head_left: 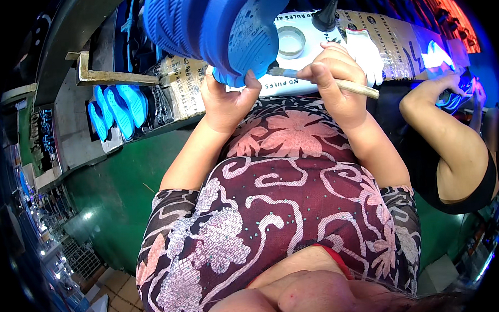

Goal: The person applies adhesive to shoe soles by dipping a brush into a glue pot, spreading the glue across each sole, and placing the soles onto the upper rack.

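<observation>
My left hand [230, 97] pinches the near edge of a blue shoe sole [251, 37] between thumb and fingers. More blue ridged soles [171, 32] lie against it, stacked toward the upper left. My right hand [337, 81] grips a brush [357, 88] by its pale wooden handle, and the brush's bristle end is close to the sole's near right edge. Whether the bristles touch the sole I cannot tell. Just beyond the brush, a round shallow bowl [290, 42] stands on a white sheet [307, 88].
A black cone-shaped container [326, 16] stands beyond the bowl. Several light blue soles [119, 111] lie at the left, near a wooden bar [117, 77]. Printed brown covering [385, 35] lines the bench. At the right, a co-worker's arm [446, 116] reaches toward blue-lit items.
</observation>
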